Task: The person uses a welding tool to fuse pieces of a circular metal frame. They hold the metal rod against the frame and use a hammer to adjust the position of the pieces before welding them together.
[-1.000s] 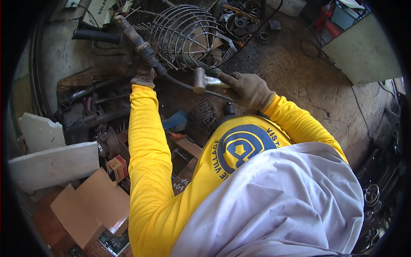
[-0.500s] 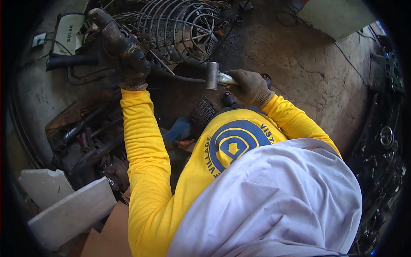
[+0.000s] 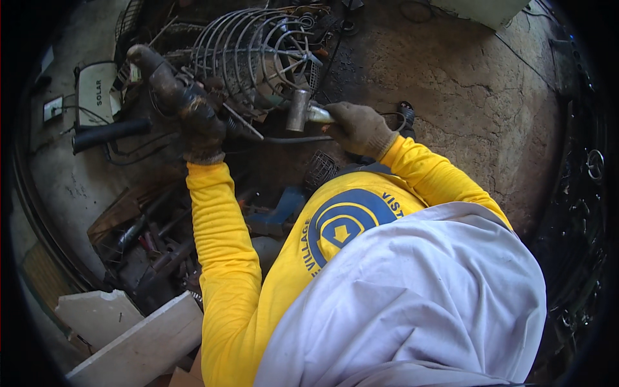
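My left hand (image 3: 205, 137), in a dark work glove, is closed around a grimy cylindrical metal part (image 3: 161, 74) with a rounded end, which tilts up to the left. What kind of part it is, I cannot make out. My right hand (image 3: 364, 128), gloved in grey-brown, grips a hammer (image 3: 298, 111) by its pale handle near the head. The steel hammer head stands upright, apart from the metal part and to its right. Just beyond both hands lies a round wire guard (image 3: 248, 55) of bent metal rods.
A pale box-like unit (image 3: 98, 90) and a black padded bar (image 3: 111, 134) lie at the left. Scrap metal (image 3: 155, 248) is heaped beside my left forearm, with white boards (image 3: 138, 342) nearer me. A blue piece (image 3: 284, 206) lies below the hands; concrete floor (image 3: 477, 97) stretches right.
The view has turned a little, so the surroundings sit differently. The hammer and my right hand have shifted slightly left, closer to the metal part. Both hands keep their hold.
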`<state>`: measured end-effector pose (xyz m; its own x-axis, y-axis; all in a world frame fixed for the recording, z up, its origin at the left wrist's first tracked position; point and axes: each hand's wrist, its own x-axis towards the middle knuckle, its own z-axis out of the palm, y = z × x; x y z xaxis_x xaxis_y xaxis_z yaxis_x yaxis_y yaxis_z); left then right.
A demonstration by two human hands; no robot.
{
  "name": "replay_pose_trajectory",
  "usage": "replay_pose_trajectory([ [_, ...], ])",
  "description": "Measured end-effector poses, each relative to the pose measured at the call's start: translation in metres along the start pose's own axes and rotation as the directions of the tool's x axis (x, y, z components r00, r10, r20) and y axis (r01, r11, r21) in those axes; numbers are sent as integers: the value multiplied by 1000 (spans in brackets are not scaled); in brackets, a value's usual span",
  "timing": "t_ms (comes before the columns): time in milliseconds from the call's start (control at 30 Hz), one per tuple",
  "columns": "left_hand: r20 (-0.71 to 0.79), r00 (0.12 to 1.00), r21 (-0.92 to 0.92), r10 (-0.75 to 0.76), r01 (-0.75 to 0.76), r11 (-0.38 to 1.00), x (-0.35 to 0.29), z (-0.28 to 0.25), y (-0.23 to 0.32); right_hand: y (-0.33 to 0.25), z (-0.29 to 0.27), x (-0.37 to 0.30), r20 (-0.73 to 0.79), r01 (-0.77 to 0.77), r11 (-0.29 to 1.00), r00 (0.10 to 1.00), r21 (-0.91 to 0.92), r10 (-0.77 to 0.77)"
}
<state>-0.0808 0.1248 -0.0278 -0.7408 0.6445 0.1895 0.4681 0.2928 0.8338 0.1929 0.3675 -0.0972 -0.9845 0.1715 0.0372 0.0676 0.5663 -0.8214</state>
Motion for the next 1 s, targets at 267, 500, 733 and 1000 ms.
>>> replay_pose_trajectory([
  [267,-130,992,-43,3,-8,999,-3,10,5,5,8,0,-55,30,997,998,66,-27],
  [500,-65,997,-142,-49,39,989,-5,-1,-4,-1,-3,-2,0,30,999,1000,45,-30],
  [733,-143,990,13,-10,12,1000,0,-6,-20,0,7,-13,-12,84,995,996,60,-83],
  [1000,14,989,-194,-148,148,970,1,-4,3,5,8,-16,-15,33,992,999,119,-31],
])
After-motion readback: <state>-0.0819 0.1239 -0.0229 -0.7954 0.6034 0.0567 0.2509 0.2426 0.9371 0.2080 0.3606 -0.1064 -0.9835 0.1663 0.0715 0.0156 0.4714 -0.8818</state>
